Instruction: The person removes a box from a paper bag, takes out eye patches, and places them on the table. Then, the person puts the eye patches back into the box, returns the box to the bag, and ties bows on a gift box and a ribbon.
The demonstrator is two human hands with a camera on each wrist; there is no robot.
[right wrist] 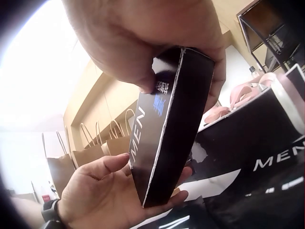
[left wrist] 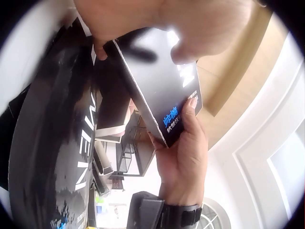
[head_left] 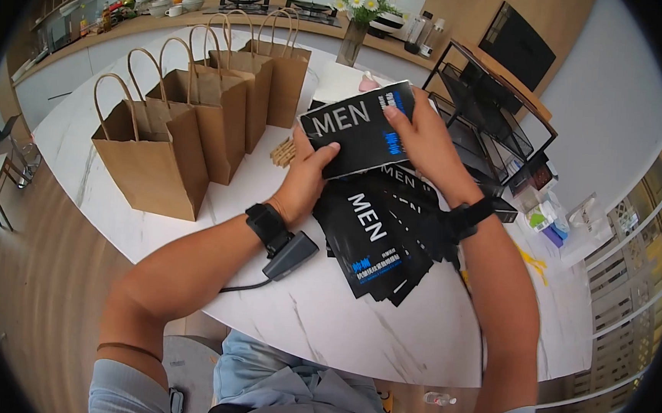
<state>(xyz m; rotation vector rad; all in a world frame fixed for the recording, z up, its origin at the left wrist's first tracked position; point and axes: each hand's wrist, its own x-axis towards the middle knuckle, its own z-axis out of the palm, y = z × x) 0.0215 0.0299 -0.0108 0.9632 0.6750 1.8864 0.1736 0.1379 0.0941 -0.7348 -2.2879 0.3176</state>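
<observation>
Both the left hand (head_left: 302, 180) and right hand (head_left: 426, 140) grip a flat black cardboard "MEN" box (head_left: 359, 128) above the white marble table's (head_left: 323, 321) middle.

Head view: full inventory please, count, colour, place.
held box: 1, black, "MEN" in white, above the table between both hands
box pile: several, black, on the table under the hands
paper bags: 4, brown, standing in a row at left
table: 1, white marble, round
wire rack: 1, black, right of the boxes
flower vase: 1, white flowers, far edge
left hand: grips the box's lower end
right hand: grips its upper end
</observation>
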